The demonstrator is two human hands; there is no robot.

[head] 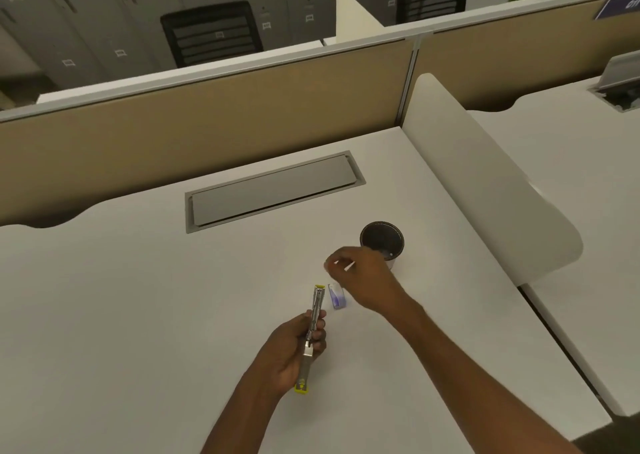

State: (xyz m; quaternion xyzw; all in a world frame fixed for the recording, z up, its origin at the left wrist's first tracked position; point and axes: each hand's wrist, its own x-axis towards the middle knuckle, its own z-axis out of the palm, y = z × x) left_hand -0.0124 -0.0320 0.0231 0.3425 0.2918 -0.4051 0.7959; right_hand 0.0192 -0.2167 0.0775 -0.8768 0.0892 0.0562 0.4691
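The left hand (294, 346) grips the open stapler (316, 315) above the table (138, 297), while the right hand (362, 278) pinches a thin pale strip (346, 266) beside the box (336, 296), best squared to the channel before sliding.

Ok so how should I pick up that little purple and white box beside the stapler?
Pinch the box across its long sides, coming down from above and the right: it lies flat and narrow on the desk, and the stapler in the left hand crowds its other side.
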